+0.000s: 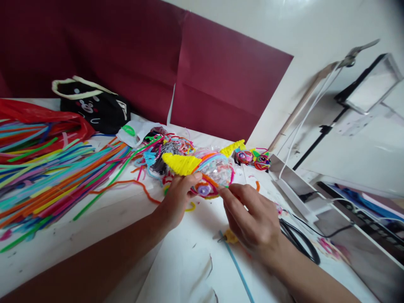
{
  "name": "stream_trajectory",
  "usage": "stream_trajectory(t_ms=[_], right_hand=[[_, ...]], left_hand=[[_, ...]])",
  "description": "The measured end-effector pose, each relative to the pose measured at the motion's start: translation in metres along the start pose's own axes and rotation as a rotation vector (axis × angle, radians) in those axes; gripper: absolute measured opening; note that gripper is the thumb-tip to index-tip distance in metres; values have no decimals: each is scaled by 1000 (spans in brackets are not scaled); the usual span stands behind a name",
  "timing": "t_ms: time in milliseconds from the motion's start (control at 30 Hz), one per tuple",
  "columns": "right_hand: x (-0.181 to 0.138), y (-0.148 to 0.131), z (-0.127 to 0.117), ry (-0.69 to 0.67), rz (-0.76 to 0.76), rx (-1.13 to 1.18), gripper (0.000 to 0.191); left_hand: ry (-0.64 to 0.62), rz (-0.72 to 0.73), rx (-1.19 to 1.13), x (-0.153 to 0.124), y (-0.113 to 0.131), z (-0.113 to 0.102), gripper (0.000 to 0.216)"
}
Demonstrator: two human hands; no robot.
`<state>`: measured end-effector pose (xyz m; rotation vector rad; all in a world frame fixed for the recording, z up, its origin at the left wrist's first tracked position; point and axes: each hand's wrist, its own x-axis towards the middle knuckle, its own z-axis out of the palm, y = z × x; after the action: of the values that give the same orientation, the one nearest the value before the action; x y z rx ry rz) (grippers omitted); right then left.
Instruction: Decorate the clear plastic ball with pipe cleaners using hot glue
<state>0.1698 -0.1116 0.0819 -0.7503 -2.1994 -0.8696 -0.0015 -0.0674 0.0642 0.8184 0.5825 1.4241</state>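
Note:
Above the white tabletop, a pipe-cleaner craft figure (217, 170) has a clear plastic body, yellow horns and a purple eye (203, 190) outlined in orange and pink. My left hand (178, 195) grips its near left side, thumb on the front beside the eye. The fingertips of my right hand (249, 214) are pinched together at the eye's right edge; whatever is between them is too small to make out. Partly hidden below that hand lies a yellow nozzle with a metal tip (232, 236), like a glue gun's. A light blue pipe cleaner (238, 267) runs beside it.
Many coloured pipe cleaners (63, 181) spread across the left, some in a red bag (72, 124). Behind are a black pouch (94, 107) and tangled scraps (176, 145). Small decorated balls (252, 158) sit back right. A white power strip (296, 200) and black cable (299, 242) lie right.

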Motion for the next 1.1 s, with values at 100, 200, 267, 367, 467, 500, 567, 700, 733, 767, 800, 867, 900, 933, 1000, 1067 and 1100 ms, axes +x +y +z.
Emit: stream_trajectory(t_ms=[100,200,267,367,467,500,567,700,733,767,800,867,900,933,1000,1067,1100], right_hand=[[-1,1,3,22,-19,3,26],[-1,2,5,33,-28,1,27],[-1,2,5,26,-21,-3,26],[-1,2,6,-4,-4,0,25],[-2,3,8,-6,-5,14,26],[-2,3,9,0,-7,17,26],[-2,3,10,-2,-3,15,26],[-2,2,12,-22,31,1,25],[-2,1,12,-20,40,4,25],[-2,1,13,-16,49,10,24],[-1,1,14,-13,57,19,24],[-1,1,14,-3,72,43,22],[0,1,14,3,81,57,21],[0,1,14,7,90,72,20],[1,0,14,10,110,90,20],[1,0,13,7,117,89,20],[1,0,13,4,115,84,20]], left_hand=[[-14,-13,4,1,1,0,46],[0,-22,7,1,0,-1,45],[8,-25,0,1,0,-2,43],[8,-42,2,1,0,-1,41],[-3,-56,6,0,0,-1,37],[-7,-56,4,0,0,0,35],[-6,-60,-6,1,-1,0,33],[46,-84,-28,3,-2,-1,37],[57,-90,-29,3,-2,-2,38],[61,-95,-30,3,-2,-2,39],[57,-102,-31,3,-2,-2,38],[41,-115,-26,2,-3,-2,37],[38,-119,-20,2,-3,-2,37],[39,-120,-15,2,-3,-2,37],[50,-115,-9,2,-3,-2,38],[47,-114,-13,2,-4,-2,37],[41,-116,-17,2,-4,-2,37]])
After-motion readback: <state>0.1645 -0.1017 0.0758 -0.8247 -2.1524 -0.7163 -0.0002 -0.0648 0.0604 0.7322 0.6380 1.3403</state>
